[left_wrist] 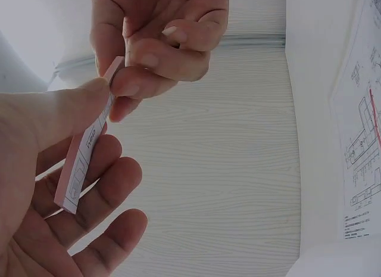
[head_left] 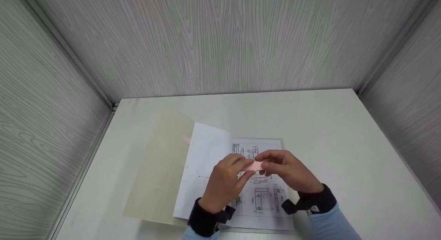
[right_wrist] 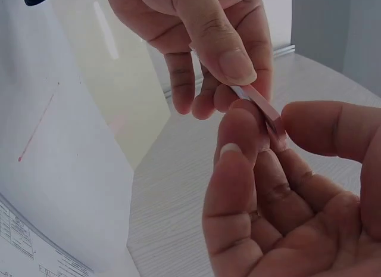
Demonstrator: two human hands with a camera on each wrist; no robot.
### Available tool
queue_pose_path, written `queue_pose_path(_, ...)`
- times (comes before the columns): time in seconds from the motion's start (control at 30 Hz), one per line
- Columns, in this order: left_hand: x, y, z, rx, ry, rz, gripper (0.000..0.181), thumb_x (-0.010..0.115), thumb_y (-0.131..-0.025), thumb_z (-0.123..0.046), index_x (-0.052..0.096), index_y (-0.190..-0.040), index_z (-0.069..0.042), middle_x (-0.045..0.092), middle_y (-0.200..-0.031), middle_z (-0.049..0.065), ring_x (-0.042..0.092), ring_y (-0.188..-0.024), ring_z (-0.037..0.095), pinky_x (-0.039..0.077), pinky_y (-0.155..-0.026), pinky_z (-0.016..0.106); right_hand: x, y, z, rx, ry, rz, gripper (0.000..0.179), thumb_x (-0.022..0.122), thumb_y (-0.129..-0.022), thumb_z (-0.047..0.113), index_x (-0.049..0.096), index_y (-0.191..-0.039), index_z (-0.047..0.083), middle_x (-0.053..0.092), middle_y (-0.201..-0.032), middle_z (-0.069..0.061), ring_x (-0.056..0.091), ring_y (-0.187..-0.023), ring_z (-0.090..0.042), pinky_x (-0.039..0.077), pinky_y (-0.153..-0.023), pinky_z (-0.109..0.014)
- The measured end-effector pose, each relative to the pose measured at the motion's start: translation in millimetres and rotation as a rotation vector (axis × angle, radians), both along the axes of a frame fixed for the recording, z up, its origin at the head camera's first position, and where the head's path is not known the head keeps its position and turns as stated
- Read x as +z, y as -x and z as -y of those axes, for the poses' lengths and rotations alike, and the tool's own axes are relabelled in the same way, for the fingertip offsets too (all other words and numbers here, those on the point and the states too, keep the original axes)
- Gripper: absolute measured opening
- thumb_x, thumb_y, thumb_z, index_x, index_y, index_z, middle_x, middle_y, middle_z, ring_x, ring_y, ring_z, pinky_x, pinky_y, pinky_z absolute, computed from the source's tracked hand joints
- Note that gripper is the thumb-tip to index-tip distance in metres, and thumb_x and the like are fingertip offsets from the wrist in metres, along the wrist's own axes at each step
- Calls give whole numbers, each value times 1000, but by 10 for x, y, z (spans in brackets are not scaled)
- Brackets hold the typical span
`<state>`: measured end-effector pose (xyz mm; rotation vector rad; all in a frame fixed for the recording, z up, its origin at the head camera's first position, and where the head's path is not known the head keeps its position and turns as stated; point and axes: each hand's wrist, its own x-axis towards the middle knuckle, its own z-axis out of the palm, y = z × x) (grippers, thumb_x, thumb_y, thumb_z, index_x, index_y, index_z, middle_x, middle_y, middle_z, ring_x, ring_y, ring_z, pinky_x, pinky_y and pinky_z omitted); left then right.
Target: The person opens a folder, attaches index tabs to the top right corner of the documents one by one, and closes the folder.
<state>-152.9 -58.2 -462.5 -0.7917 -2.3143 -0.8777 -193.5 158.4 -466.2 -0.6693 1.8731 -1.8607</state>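
Over the open booklet, my left hand (head_left: 224,181) pinches a narrow pink pad of sticky notes (head_left: 254,166) between thumb and fingers. Printed lettering and line figures show on one face of the pad (left_wrist: 86,146) in the left wrist view. At its other end, my right hand (head_left: 287,169) holds the pad between thumb and fingertips. In the right wrist view the right thumb (right_wrist: 321,129) meets the pink edge, with the fingers on the opposite side. Below both hands lies a page with technical drawings (head_left: 265,205).
A pale yellow-green cover (head_left: 151,185) stands partly raised at the left, with a turned white sheet (head_left: 206,147) against it. A small pink tab (head_left: 185,139) shows near that sheet's edge. The white table (head_left: 344,136) is bounded by grey wood-grain panels (head_left: 224,43).
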Motion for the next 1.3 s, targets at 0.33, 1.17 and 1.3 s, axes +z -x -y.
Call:
queue_pose_path(0.33,14,-17,12,21,36,7,26,76,-83,-19,73,-106,-9,66,-93,1,60,-85,12,51,-77,21,39,-54,18,-149,-25,-96,26,60,-95,13,59,-113,-5,62,-97,-18,63,-81,-25,53,-76,-38)
queue_pose_path(1.17,45,-41,-27,-58,-164,-12,22,75,-85,-22,70,-101,-7,69,-92,-1,62,-83,9,50,-76,18,97,-164,95,-196,-2,-150,22,57,-98,16,59,-111,-1,61,-96,-16,61,-81,-24,55,-73,-37)
queue_pose_path(1.3,52,-38,-49,-76,-148,-34,20,73,-87,-25,70,-99,-9,70,-91,-1,63,-84,8,50,-78,19,104,-193,136,-166,1,-175,22,62,-94,12,59,-111,-2,62,-100,-17,63,-83,-26,56,-72,-41)
